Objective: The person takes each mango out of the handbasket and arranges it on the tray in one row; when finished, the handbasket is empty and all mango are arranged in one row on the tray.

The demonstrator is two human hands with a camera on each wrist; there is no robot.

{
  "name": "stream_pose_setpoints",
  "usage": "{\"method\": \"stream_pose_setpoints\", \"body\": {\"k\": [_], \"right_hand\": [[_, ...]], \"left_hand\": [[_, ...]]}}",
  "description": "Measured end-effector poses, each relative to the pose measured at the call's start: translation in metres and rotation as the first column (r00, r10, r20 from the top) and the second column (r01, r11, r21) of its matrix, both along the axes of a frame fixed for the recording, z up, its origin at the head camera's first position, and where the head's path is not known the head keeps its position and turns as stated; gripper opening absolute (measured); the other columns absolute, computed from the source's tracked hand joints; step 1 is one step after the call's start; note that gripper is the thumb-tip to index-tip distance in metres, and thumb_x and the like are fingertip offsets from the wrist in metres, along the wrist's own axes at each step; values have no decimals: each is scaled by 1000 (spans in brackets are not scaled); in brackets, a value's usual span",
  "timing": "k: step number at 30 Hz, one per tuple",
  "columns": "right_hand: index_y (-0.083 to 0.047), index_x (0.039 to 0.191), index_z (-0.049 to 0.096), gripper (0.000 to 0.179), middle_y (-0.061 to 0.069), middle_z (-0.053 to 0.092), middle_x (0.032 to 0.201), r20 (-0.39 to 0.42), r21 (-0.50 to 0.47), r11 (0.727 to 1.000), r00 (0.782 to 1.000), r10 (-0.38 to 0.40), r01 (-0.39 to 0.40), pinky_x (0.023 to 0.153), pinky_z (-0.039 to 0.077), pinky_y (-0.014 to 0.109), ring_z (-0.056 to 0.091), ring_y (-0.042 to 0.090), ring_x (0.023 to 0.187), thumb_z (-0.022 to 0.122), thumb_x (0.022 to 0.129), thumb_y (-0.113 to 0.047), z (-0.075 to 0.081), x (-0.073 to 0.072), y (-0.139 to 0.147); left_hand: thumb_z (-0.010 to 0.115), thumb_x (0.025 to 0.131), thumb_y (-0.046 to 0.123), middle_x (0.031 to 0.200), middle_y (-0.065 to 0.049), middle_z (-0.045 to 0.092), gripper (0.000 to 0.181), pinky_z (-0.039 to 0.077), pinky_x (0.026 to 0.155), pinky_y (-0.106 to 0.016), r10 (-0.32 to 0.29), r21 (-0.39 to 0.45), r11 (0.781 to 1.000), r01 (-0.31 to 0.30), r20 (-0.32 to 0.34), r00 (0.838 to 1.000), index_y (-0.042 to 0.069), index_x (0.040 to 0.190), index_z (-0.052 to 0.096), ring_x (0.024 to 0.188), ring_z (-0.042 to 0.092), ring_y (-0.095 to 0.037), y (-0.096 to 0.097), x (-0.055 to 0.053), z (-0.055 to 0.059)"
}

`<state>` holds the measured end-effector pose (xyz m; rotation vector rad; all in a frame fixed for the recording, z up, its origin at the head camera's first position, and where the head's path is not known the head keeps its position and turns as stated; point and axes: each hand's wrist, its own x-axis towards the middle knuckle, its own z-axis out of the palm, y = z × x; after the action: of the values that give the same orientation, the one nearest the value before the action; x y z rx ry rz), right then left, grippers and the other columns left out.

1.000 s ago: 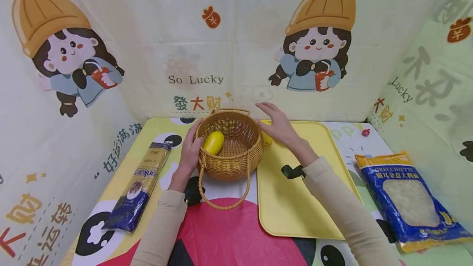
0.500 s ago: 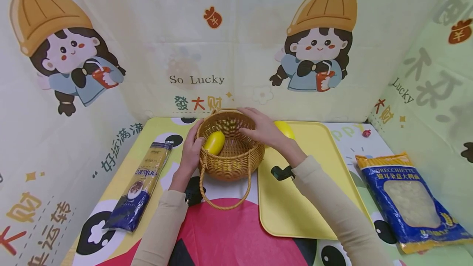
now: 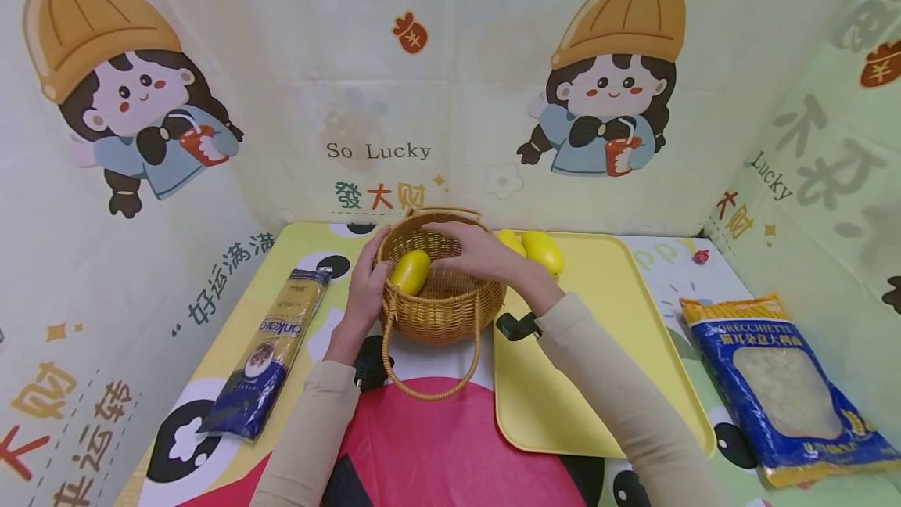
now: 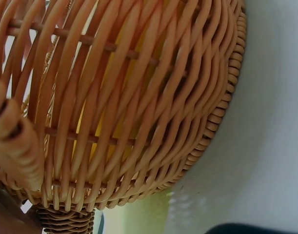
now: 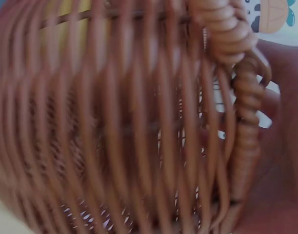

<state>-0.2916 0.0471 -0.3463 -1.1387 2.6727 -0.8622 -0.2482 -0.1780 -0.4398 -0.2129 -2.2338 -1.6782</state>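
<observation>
A round wicker basket (image 3: 439,323) stands left of the yellow tray, its front handle folded down toward me. My left hand (image 3: 364,288) grips its left rim, thumb over the edge. Inside, at the left, lies a smooth oval yellow fruit (image 3: 411,272). My right hand (image 3: 486,255) reaches over the right rim into the opening, thumb and fingers spread apart near that fruit, holding nothing. Woven strands of the basket (image 4: 139,97) fill the left wrist view, with yellow behind them. In the right wrist view my right hand (image 5: 285,161) is partly hidden behind the rim.
Two more yellow fruits (image 3: 542,251) lie at the back left of the yellow tray (image 3: 598,382). A long pasta packet (image 3: 271,350) lies at left, a blue orecchiette bag (image 3: 784,390) at right. A small red object (image 3: 700,257) sits near the back wall.
My right hand has moved left from beside the basket, over its right rim and into the opening. The fruits on the tray show more fully now. My left hand keeps its grip.
</observation>
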Motion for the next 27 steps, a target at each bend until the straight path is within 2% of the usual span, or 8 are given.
{"method": "stream_pose_setpoints", "body": {"k": [4, 7, 10, 14, 19, 27], "right_hand": [[-20, 151, 44, 70, 3, 48, 153, 63, 88, 994, 996, 57, -62, 118, 35, 42, 42, 23, 143, 73, 89, -35, -1, -4, -7], [-21, 149, 47, 68, 4, 52, 150, 135, 148, 983, 987, 91, -111, 115, 40, 41, 48, 24, 139, 73, 88, -34, -4, -8, -11], [-22, 148, 49, 64, 7, 56, 145, 214, 181, 970, 969, 124, -164, 110, 45, 39, 56, 24, 131, 72, 89, -32, -6, -10, -13], [-18, 146, 51, 57, 13, 60, 138, 310, 189, 952, 935, 174, -240, 104, 49, 38, 61, 24, 123, 67, 92, -24, -6, -10, -15], [-16, 145, 53, 51, 13, 61, 137, 355, 231, 920, 908, 224, -317, 104, 49, 37, 58, 23, 125, 63, 95, -20, -5, -10, -17], [-21, 140, 59, 50, 4, 66, 127, 425, 289, 891, 881, 208, -350, 102, 48, 33, 58, 18, 116, 54, 92, -7, -12, -7, -23]], "left_hand": [[41, 97, 14, 160, 2, 35, 60, 33, 117, -55, -8, 3, 1000, 8, 11, 1000, 25, 155, 34, 146, 35, -26, 0, 0, 2], [41, 98, 13, 162, -1, 32, 59, 32, 118, -55, -22, 4, 1000, 22, 12, 1000, 24, 156, 33, 148, 33, -28, 0, 0, 3], [41, 99, 13, 162, 0, 32, 59, 32, 118, -54, -26, 7, 1000, 26, 8, 1000, 27, 156, 33, 148, 33, -28, 1, 0, 5], [41, 99, 13, 161, 2, 34, 59, 33, 118, -53, -18, -6, 1000, 18, 4, 1000, 28, 155, 35, 147, 35, -26, 0, 0, 5], [41, 97, 16, 160, 1, 35, 59, 35, 116, -54, -3, -29, 1000, 3, 0, 1000, 26, 155, 35, 146, 36, -25, -1, 0, 3], [41, 97, 14, 158, 6, 37, 59, 36, 115, -54, 22, -39, 999, -22, 8, 1000, 30, 154, 37, 144, 39, -24, -1, 2, 2]]}}
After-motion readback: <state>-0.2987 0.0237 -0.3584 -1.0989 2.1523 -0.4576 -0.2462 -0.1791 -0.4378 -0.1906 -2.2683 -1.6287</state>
